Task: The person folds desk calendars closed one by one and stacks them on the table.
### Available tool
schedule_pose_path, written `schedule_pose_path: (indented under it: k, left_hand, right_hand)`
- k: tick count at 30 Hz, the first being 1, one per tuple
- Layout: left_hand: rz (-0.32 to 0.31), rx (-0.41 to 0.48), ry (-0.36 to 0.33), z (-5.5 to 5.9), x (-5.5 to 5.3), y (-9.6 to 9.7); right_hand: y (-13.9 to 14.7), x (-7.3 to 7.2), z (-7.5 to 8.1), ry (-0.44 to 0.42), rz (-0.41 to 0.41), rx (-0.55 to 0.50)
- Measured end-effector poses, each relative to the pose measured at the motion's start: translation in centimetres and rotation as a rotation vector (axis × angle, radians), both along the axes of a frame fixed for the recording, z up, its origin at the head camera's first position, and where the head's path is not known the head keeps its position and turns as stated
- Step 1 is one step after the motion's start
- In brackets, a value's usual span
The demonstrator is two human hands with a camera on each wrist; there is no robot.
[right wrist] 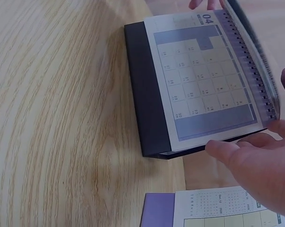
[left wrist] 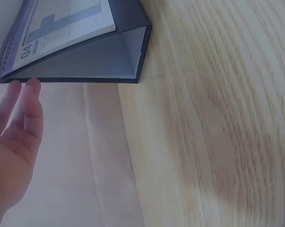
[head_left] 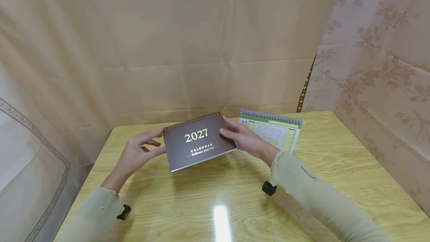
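Observation:
A desk calendar [head_left: 198, 143] shows its dark brown 2027 cover in the head view, spiral along the top. Below the raised cover and pages, the wrist views show a page marked 04 [right wrist: 203, 80] and a dark folded stand [left wrist: 85, 61] on the table. My left hand [head_left: 139, 150] holds the calendar's left side, fingertips at the spiral corner and thumb at the edge. At the right side, my right hand [head_left: 246, 137] grips it, thumb on the cover and other fingers partly hidden behind. A second calendar [head_left: 272, 130], green and purple, stands behind the right hand.
The wooden table [head_left: 188, 201] has its far edge by a beige curtain [head_left: 188, 47]. Floral cloth [head_left: 386, 66] hangs at the right, and pale cloth [head_left: 30, 160] hangs at the left. Dark wrist devices [head_left: 269, 188] sit under both sleeves.

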State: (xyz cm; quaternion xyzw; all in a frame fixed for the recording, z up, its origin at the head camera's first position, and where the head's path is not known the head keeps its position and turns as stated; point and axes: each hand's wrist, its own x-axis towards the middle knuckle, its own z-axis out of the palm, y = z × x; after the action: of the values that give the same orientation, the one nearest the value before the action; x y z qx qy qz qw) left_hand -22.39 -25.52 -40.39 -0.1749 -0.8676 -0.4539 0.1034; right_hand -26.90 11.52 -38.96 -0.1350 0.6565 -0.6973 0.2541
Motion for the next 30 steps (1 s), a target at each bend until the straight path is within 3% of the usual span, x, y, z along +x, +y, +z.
schedule_pose_path:
  k: [9,19,30]
  left_hand:
    - [-0.05,-0.007,-0.064,-0.2,-0.1,-0.5]
    - [-0.056,-0.002,-0.05,-0.1,0.1,-0.3]
    - [-0.063,0.0,-0.043,-0.4,0.3,0.0]
  right_hand:
    - [0.1,0.0,-0.2,0.055,0.011,0.057]
    - [0.0,-0.2,-0.6,0.139,0.017,0.181]
    - [-0.2,-0.4,-1.1,0.178,0.028,0.185]
